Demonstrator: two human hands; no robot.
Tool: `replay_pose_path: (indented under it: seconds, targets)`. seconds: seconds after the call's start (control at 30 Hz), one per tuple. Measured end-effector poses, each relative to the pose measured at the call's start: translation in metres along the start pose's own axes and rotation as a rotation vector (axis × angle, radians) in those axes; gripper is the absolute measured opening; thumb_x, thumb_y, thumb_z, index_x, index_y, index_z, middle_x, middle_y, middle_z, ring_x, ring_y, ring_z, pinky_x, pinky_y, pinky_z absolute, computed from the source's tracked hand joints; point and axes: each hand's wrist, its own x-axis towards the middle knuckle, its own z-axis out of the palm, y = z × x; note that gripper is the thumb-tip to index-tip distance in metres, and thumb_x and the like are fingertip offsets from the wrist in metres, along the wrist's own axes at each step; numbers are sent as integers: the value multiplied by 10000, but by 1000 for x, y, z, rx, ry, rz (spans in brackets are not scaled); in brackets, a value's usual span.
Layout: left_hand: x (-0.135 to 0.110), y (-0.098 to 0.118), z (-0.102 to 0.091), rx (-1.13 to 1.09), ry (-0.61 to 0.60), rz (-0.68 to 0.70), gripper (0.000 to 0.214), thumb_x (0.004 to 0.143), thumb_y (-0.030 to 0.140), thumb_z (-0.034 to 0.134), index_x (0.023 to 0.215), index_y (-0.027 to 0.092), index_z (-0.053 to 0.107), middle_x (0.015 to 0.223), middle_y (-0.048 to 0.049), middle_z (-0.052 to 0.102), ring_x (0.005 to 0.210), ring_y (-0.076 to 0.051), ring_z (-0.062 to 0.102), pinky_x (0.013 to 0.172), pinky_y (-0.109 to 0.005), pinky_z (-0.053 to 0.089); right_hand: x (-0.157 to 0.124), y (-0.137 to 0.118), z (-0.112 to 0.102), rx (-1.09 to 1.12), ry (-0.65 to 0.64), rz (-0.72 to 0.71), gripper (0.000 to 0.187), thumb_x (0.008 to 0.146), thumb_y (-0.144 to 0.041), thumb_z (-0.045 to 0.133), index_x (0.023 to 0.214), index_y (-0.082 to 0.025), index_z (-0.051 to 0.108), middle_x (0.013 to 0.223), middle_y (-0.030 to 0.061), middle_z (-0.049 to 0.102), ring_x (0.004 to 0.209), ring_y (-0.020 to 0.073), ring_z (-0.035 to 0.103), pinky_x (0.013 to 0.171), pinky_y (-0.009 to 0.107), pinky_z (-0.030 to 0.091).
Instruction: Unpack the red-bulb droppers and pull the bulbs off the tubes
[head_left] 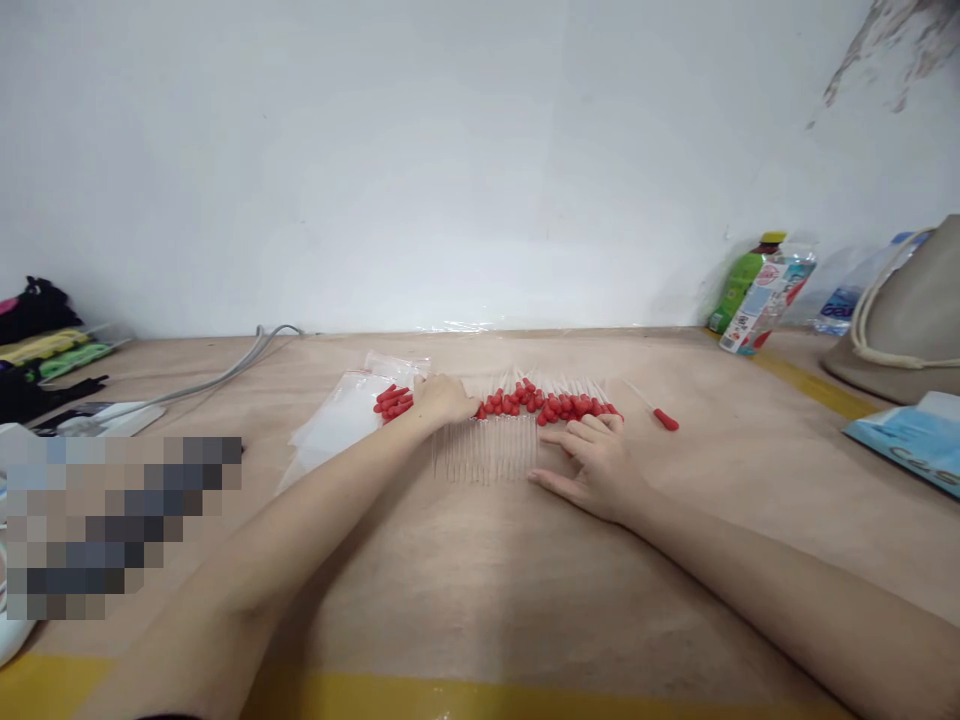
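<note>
A row of thin clear droppers (491, 450) with red rubber bulbs lies side by side on the table, tips toward me. Behind it more red bulbs (574, 405) are bunched, their pale tubes pointing to the wall. My left hand (446, 400) rests over the row's left end, fingers curled beside a red bulb; what they hold is hidden. At the right end, my right hand (596, 465) has thumb and index finger apart, pointing at the tubes, and its other fingers lie by the red bulbs. Loose red bulbs (394, 402) lie left of my left hand.
Clear plastic bags (337, 410) lie at left. A single red-bulbed dropper (665, 419) sits apart at right. Drink bottles (742, 285), a beige bag (900, 310) and a blue packet (911, 440) stand or lie farther right. A grey cable (225, 375) crosses the left side.
</note>
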Motion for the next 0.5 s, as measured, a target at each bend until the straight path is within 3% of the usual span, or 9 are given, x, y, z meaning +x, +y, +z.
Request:
replay_pose_path:
  seconds: [0.17, 0.33, 0.43, 0.5]
  targets:
    - [13, 3, -3, -25, -49, -61, 282, 677, 362, 493, 632, 126, 641, 783, -173, 670, 823, -332, 606, 806, -451, 367, 1, 3, -1, 4, -39, 19, 385, 722, -516, 598, 919, -186, 625, 800, 39, 628, 749, 176, 524, 772, 369, 304]
    - [-7, -10, -25, -63, 46, 0, 310, 799, 338, 378, 790, 123, 601, 821, -154, 646, 785, -276, 608, 666, -346, 420, 2, 2, 1, 28, -10, 36, 357, 746, -456, 587, 982, -189, 608, 843, 56, 593, 806, 193, 533, 771, 381, 369]
    - [-36, -22, -23, -91, 132, 112, 271, 862, 296, 315, 952, 151, 525, 857, -96, 624, 751, -216, 593, 631, -303, 419, 3, 2, 2, 64, 58, 50, 459, 760, -386, 579, 1166, -184, 511, 1014, 94, 552, 957, 221, 514, 809, 377, 419]
    - [-55, -30, -11, -148, 242, 358, 242, 891, 326, 326, 954, 171, 502, 818, -57, 609, 694, -189, 577, 611, -294, 422, 3, 1, 4, 66, 105, 43, 577, 765, -376, 574, 1281, -186, 398, 1148, 114, 501, 1069, 237, 472, 873, 384, 420]
